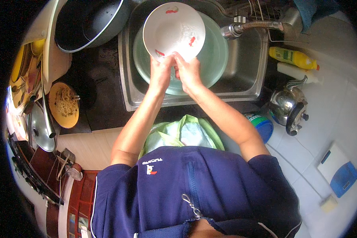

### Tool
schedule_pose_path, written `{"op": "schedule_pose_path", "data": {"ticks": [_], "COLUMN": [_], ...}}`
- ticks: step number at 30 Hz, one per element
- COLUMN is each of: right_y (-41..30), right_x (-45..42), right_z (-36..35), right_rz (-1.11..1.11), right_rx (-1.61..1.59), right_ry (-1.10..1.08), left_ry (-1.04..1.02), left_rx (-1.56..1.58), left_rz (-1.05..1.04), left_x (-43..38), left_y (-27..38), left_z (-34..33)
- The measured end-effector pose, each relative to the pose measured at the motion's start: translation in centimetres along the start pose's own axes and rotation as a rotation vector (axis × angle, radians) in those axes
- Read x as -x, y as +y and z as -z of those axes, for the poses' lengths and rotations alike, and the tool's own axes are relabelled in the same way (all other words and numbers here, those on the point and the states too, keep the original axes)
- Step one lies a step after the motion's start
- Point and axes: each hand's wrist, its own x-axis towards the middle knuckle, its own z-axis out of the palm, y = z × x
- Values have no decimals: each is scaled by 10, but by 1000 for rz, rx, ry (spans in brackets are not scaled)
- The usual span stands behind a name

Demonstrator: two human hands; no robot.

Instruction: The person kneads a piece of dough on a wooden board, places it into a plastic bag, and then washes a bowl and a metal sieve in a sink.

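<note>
Both hands grip the near rim of a white plate with red decorations, tilted up over a pale green basin. My left hand holds the rim on the left, thumb on the inner face. Close beside it, my right hand has its thumb on the rim too, with its fingers curled under. A wet or foamy patch shows on the right part of the plate. The basin sits in a stainless steel sink, partly hidden by the plate and my hands.
A flexible metal faucet reaches over the basin's right side. To the left stand a large dark pot and a plate of noodles. A yellow bottle and a metal kettle are at the right. A green-trimmed bag lies before my body.
</note>
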Motion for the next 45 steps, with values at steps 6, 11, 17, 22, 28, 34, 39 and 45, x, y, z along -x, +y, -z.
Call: {"op": "schedule_pose_path", "data": {"ticks": [6,11,17,22,28,34,39,45], "right_y": [-13,8,-42,-23,-21,-1,2,86], "right_x": [-52,-3,-15,10,-28,14,-34,-93], "right_z": [39,21,49,30,47,23,54,84], "right_rz": [363,583,530,112,290,146,229,-201], "right_rx": [569,220,605,180,672,106,699,2], "right_ry": [94,121,-63,40,33,-25,70,249], "left_ry": [42,52,3,-19,-53,7,56,23], "left_rx": [47,202,144,51,-58,46,-129,-582], "left_rz": [78,128,182,27,77,120,95,-57], "left_x": [11,20,31,29,37,31,33,32], "left_y": [23,21,29,20,24,11,7,5], "left_z": [2,-2,5,-4,4,5,18,34]}}
